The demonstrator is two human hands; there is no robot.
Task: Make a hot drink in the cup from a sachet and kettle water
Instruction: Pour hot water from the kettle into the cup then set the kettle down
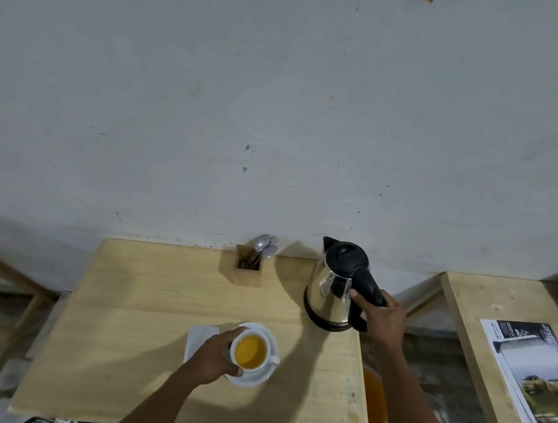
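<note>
A white cup (253, 351) filled with orange-yellow liquid stands on a white saucer (262, 376) near the middle of the wooden table (144, 300). My left hand (214, 358) wraps around the cup's left side. At the table's back right stands a steel kettle (329, 292) with a black lid and handle, upright on its black base. My right hand (380, 316) grips that handle. No sachet shows.
A white napkin (198, 339) lies under my left hand beside the saucer. A wooden holder with spoons (249, 265) stands against the wall. An orange bucket (372, 403) sits below the table's right edge. A second table with a printed sheet (535, 383) is at right.
</note>
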